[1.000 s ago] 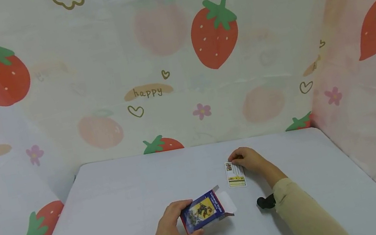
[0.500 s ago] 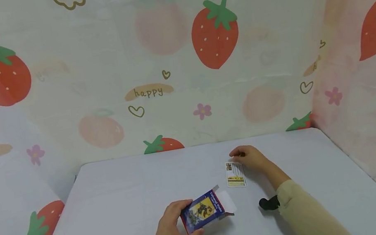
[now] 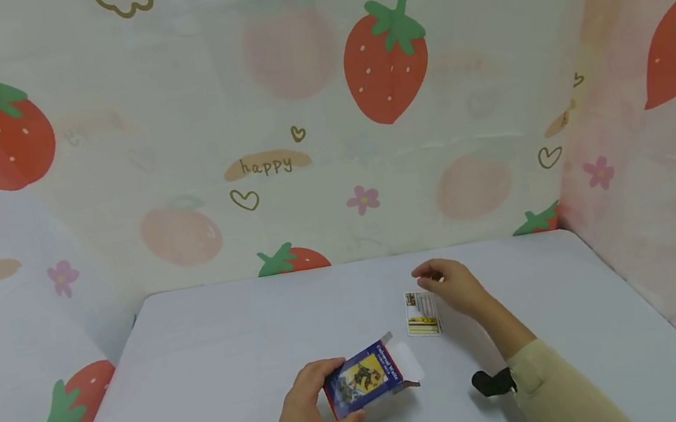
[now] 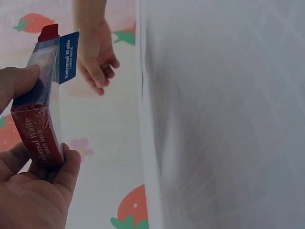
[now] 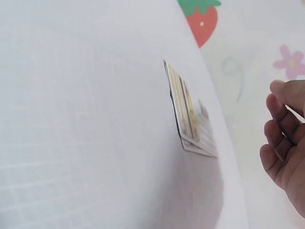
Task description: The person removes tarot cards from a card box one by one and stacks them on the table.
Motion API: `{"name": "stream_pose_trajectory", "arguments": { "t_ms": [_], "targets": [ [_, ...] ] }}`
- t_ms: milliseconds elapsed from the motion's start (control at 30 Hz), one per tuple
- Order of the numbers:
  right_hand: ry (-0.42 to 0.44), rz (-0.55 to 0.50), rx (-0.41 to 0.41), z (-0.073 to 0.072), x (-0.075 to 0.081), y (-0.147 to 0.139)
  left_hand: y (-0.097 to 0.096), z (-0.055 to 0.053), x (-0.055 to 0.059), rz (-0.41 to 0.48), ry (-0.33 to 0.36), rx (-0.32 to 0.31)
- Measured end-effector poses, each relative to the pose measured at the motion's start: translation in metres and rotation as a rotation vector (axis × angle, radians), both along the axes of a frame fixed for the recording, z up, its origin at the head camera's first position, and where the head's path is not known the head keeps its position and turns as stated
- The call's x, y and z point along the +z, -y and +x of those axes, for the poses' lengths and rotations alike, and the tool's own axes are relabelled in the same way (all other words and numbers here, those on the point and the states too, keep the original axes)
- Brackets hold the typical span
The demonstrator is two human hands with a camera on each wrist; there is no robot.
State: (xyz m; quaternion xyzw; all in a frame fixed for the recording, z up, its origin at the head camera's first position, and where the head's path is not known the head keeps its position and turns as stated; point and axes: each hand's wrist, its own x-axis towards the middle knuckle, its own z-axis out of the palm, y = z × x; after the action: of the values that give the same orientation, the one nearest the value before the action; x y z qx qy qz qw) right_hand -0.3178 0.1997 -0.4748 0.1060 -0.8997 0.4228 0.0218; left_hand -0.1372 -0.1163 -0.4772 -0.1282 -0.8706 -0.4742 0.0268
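Note:
In the head view my left hand [image 3: 306, 413] grips a blue and red tarot deck box [image 3: 362, 379], thumb along the near edge and fingers along the far one. The box tilts above the table with its end flap open toward the right. A small stack of tarot cards [image 3: 421, 313] lies on the table farther back. Just beyond its far end hovers my right hand [image 3: 453, 285], fingers loosely bent and holding nothing. The right wrist view shows a gap between these fingers and the slightly uneven cards [image 5: 183, 107]. "Universal Waite" is printed on the box [image 4: 40, 136] in the left wrist view.
The white table [image 3: 231, 335] ends at a back edge behind the cards. Strawberry-print curtains [image 3: 335, 196] enclose it at the back and sides. A black device [image 3: 492, 383] sticks out at the right sleeve [image 3: 555, 387].
My right hand has lifted off the card stack and drawn slightly up and back, its sleeve shifting right. The left hand and the box have stayed in place.

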Motion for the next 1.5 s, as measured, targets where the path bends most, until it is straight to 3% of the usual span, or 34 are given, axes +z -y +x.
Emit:
{"name": "stream_pose_trajectory", "arguments": {
  "t_ms": [600,900,1500],
  "targets": [
    [-0.026,-0.063,-0.022,0.057,0.026,0.01,0.001,0.0,-0.002,-0.005,-0.029,0.0],
    [-0.049,-0.08,-0.035,0.081,0.03,0.016,0.0,0.0,-0.002,0.014,-0.035,0.001],
    [-0.048,-0.11,0.034,0.126,0.044,0.026,-0.001,0.0,-0.002,0.017,-0.057,0.03]
  ]
}}
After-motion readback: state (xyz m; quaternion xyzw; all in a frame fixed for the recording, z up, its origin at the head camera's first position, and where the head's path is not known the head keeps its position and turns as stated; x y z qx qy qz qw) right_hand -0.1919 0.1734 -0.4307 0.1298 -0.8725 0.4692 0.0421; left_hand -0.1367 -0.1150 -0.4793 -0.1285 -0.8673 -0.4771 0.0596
